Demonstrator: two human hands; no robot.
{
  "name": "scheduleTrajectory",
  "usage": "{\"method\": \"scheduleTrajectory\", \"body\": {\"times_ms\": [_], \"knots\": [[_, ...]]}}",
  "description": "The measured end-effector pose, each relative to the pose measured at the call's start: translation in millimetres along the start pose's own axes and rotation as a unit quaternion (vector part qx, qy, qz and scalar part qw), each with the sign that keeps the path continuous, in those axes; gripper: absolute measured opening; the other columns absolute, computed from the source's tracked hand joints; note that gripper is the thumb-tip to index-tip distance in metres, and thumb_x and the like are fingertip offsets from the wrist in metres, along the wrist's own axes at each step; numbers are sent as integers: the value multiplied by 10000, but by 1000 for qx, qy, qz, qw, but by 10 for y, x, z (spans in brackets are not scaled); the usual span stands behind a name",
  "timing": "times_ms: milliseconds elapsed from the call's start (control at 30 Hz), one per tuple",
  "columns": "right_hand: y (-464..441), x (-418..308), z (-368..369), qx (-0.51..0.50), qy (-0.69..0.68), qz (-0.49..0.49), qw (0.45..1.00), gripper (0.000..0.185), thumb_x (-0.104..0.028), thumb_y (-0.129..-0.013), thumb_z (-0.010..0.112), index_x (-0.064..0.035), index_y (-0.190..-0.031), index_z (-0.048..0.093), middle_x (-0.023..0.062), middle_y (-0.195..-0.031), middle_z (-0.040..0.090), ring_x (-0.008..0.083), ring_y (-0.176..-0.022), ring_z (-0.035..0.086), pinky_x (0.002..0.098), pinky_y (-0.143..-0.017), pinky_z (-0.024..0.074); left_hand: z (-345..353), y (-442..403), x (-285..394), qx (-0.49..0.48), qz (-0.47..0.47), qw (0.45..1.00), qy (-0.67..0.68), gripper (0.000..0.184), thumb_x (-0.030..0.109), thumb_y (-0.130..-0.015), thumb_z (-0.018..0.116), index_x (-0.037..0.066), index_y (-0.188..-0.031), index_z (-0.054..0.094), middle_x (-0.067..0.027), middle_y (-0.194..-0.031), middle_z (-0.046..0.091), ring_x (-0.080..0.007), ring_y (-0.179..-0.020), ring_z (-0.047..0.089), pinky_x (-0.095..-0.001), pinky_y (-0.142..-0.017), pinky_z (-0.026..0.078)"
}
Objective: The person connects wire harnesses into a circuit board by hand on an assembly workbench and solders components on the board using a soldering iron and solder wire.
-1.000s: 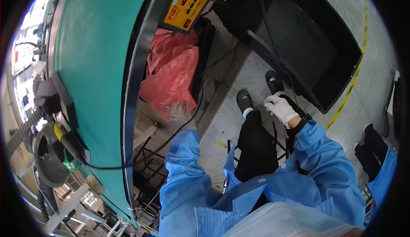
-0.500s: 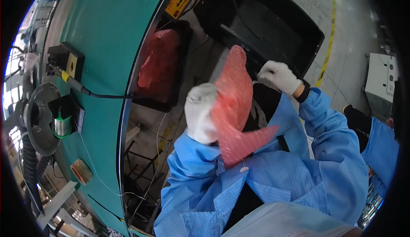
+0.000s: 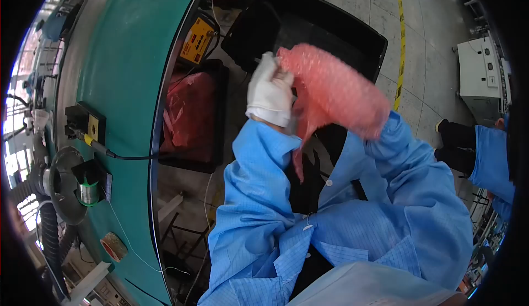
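Observation:
My left hand, in a white glove, grips the upper left end of a pink bubble-wrap bag. Its fingers are closed on the plastic. The bag stretches to the right across my front, with a loose flap hanging below the left hand. My right sleeve reaches up to the bag's right end. The right hand itself is hidden by the bag, and I cannot tell whether it is inside or behind it.
A large black bin stands beyond the bag. Beside the green bench sits a black crate of pink bags. A yellow control box, soldering iron and solder spool are at left. Another person is at right.
The bag has swung from upright to stretched out rightwards. My left hand has moved up. The right hand, bare of the bag before, is now covered by it. The view has shifted slightly.

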State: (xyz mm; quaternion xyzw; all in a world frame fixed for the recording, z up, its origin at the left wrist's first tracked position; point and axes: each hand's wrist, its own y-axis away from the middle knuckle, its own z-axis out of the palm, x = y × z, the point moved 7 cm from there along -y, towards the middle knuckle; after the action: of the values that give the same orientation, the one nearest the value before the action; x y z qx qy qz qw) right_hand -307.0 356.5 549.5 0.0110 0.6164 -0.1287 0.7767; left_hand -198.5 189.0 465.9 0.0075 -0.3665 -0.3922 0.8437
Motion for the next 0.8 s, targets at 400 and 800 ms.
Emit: {"method": "scheduleTrajectory", "body": {"times_ms": [400, 800], "knots": [[-637, -402, -690, 97, 599, 35, 794, 486, -337, -862, 728, -13, -1218, 659, 184, -1160, 665, 331, -1062, 658, 400, -924, 536, 387, 32, 420, 198, 138, 890, -386, 377, 273, -917, 715, -8, -1160, 658, -160, -1037, 698, -259, -874, 697, -360, -794, 585], [-198, 711, -716, 64, 470, 151, 867, 531, 23, -817, 540, -71, -1337, 595, 210, -1163, 683, 347, -1061, 673, 386, -944, 535, 274, -360, 147, 216, 128, 894, -372, 423, 253, -985, 574, 27, -1341, 611, -188, -1283, 656, -291, -1132, 639, -352, -1007, 482]]}}
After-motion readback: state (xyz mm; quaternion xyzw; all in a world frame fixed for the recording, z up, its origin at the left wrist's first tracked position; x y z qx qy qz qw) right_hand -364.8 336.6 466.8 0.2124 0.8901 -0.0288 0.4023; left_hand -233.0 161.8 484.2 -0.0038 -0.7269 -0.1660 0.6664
